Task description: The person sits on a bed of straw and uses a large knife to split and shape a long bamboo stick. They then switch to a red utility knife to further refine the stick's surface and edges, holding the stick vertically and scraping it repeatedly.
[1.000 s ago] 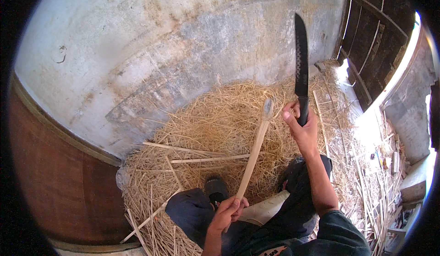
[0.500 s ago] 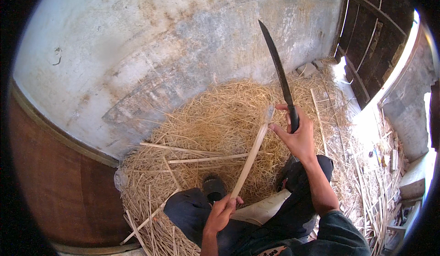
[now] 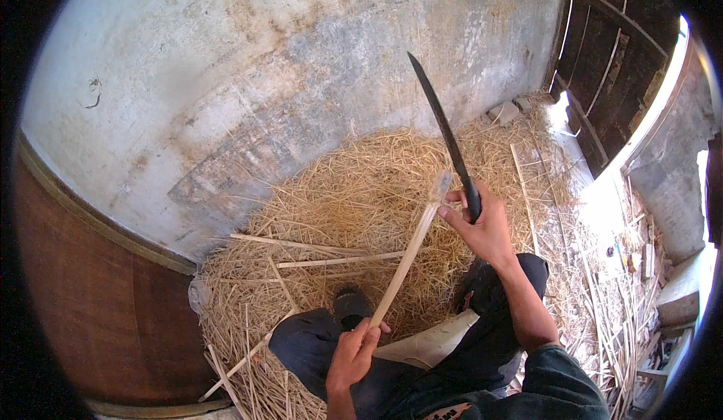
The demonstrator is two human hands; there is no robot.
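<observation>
My left hand (image 3: 352,354) is closed around the lower end of a pale, split bamboo or wood strip (image 3: 404,271) that slants up to the right. The strip's top carries a greyish, semi-clear end piece (image 3: 440,187), whose kind I cannot make out. In my right hand (image 3: 486,228) is a machete (image 3: 443,119), its black handle in the palm and its long dark blade pointing up and slightly left. My right thumb and forefinger are at the strip's upper end, beside the grey piece; whether they pinch it is unclear.
Straw-like shavings (image 3: 354,187) cover the floor. Loose strips (image 3: 339,261) lie left of the held one. Between my legs is a pale flat piece (image 3: 429,341). A stained wall (image 3: 316,81) stands ahead, a brown wooden panel (image 3: 105,292) at left, dark planks (image 3: 614,59) at upper right.
My right hand and the machete have come down and slightly left, the blade tip dropping nearer the shavings. My left hand and the strip's lower end have shifted slightly left.
</observation>
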